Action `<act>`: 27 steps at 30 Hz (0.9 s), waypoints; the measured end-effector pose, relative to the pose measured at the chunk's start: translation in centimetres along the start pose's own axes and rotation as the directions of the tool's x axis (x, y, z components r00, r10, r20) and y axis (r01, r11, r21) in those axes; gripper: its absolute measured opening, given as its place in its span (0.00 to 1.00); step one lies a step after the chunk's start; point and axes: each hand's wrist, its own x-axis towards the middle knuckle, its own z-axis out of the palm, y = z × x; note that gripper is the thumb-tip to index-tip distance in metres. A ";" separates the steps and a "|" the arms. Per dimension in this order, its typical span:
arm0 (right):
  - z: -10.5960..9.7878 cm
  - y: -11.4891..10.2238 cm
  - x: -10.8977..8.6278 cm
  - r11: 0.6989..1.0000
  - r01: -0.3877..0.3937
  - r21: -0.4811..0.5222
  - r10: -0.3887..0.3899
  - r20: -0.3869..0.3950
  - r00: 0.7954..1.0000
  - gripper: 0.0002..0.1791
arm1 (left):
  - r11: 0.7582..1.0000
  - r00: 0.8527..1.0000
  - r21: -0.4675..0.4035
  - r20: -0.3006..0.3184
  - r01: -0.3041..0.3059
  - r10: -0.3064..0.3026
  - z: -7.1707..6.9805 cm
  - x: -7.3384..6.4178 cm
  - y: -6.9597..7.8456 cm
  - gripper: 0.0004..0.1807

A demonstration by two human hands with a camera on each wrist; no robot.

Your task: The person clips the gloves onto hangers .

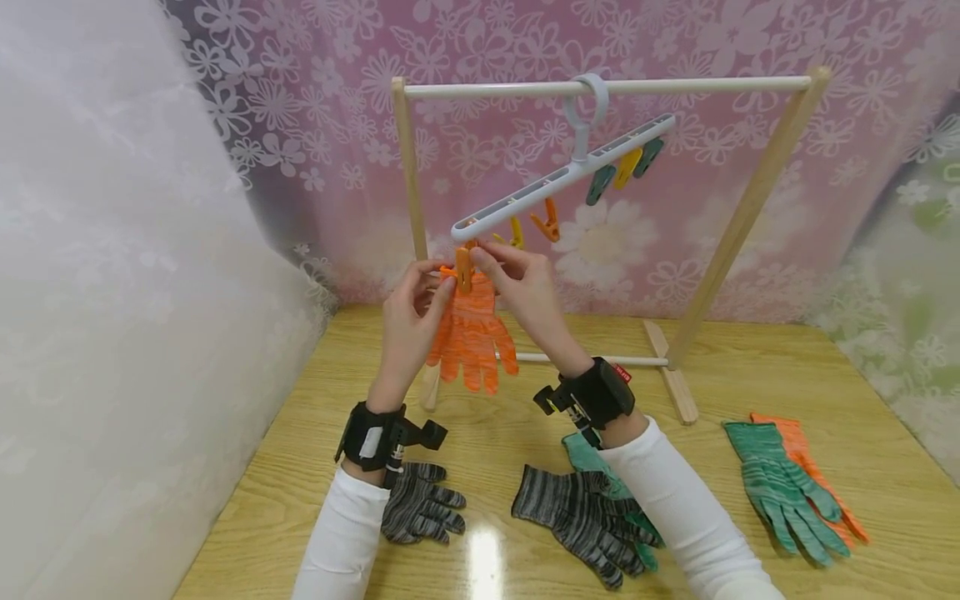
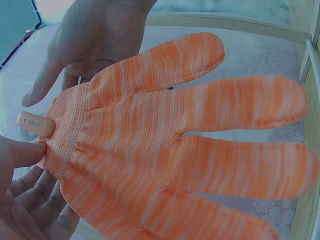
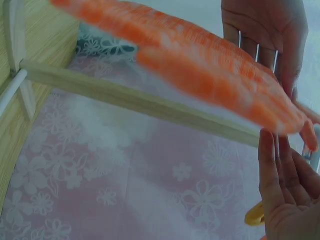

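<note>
Orange glove hangs lengthwise down at the head view's centre, below an orange clip; our left hand pinches its upper edge, while our right hand, fingers straight, sits beside the clip.

- Clothespin hanger — on the drying rack's top bar
- Knit glove — under the hanger's left end
- Loose gloves: on the table, nearer than the rack

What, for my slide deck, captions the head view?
Left hand and right hand flank an orange clothespin on an orange knit glove.
</note>
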 end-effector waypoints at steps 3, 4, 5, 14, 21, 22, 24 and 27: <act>-0.7 0.3 -0.2 0.997 0.067 0.025 -0.065 -0.064 0.996 0.16 | 1.000 1.000 -0.004 0.000 0.003 -0.003 0.0 0.0 0.0 0.16; -1.0 0.3 -0.2 0.995 0.091 0.026 -0.089 -0.094 0.992 0.15 | 1.000 1.000 -0.002 0.000 0.002 -0.002 0.0 0.0 0.0 0.16; -1.3 0.3 -0.2 0.993 0.116 0.028 -0.111 -0.124 0.986 0.14 | 1.000 1.000 0.000 -0.001 0.003 -0.003 0.0 0.0 0.0 0.16; -3.3 0.1 -0.2 0.983 0.180 -0.044 -0.185 -0.307 0.934 0.15 | 1.000 1.000 0.021 -0.004 0.016 -0.016 0.0 -0.2 0.1 0.15; -3.0 0.3 -0.3 0.971 0.162 -0.177 -0.205 -0.258 0.944 0.20 | 1.000 1.000 0.009 -0.004 0.011 -0.011 0.0 -0.3 0.2 0.13; -2.9 0.4 -0.3 0.969 0.152 -0.196 -0.199 -0.249 0.948 0.21 | 1.000 1.000 0.009 -0.003 0.007 -0.007 0.0 -0.3 0.2 0.13; -2.7 0.7 -0.4 0.963 0.143 -0.228 -0.197 -0.235 0.952 0.22 | 1.000 1.000 0.004 0.001 -0.004 0.004 0.0 -0.3 0.3 0.13; -2.5 0.9 -0.3 0.958 0.129 -0.255 -0.190 -0.231 0.954 0.24 | 1.000 1.000 -0.005 0.009 -0.019 0.019 0.0 -0.3 0.4 0.12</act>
